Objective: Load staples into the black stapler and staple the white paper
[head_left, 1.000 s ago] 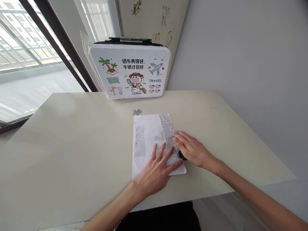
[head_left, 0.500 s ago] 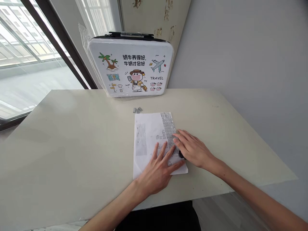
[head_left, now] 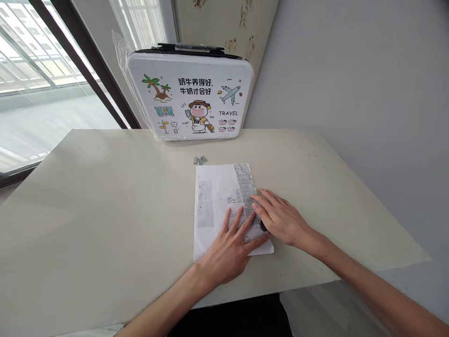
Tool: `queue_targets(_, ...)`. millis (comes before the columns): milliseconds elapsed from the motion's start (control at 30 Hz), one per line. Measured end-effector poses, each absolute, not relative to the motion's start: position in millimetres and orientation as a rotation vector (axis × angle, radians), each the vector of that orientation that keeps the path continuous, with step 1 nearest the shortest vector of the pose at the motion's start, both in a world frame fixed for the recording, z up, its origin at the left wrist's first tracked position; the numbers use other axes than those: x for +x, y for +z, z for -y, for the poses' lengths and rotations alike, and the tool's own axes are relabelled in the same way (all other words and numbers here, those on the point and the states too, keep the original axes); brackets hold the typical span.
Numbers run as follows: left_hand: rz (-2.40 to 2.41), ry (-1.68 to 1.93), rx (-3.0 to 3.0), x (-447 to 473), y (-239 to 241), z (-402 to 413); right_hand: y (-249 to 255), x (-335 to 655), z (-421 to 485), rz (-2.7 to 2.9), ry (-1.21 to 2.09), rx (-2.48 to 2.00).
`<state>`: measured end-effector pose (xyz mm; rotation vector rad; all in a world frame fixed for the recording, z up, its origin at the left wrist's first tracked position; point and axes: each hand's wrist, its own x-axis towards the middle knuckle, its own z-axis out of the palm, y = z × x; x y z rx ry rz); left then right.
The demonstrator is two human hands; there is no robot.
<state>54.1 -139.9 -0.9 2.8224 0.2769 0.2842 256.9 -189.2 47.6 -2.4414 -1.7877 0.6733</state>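
A white printed sheet of paper point(head_left: 213, 201) lies on the cream table point(head_left: 105, 210), with a grey patterned strip along its right side. My left hand point(head_left: 231, 245) rests flat on the lower part of the sheet, fingers spread. My right hand point(head_left: 280, 217) lies flat over the sheet's right edge, fingers stretched out and pressing the patterned strip. A small black object point(head_left: 263, 227) peeks out from under my right hand; I cannot make out what it is.
A white cartoon-printed case point(head_left: 191, 96) in clear plastic stands upright at the table's back edge against the wall. A few small grey staple strips point(head_left: 199, 160) lie just beyond the paper. A window is at the left, a grey wall at the right.
The view has shifted slightly. Both hands stay in the same place on the paper.
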Motion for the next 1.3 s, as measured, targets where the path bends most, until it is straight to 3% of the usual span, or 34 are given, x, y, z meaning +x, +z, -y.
queue_targets(533, -0.265, 0.271, 2.796, 54.9, 0.8, 138.3, 16.9, 244.1, 187.0, 1.924, 0.237, -2.417)
queue_targets(933, -0.275, 0.211, 2.808, 45.9, 2.7, 138.3, 52.8, 270.5, 209.2, 1.674, 0.701, -2.079)
queue_targets(1100, -0.275, 0.199, 2.829, 36.3, 10.2, 139.6, 41.8, 295.4, 237.0, 1.954, 0.664, -1.900)
queue_targets(1300, -0.290, 0.294, 2.819, 4.4, 17.4, 124.5, 22.7, 322.7, 267.5, 1.755, 0.586, -1.997)
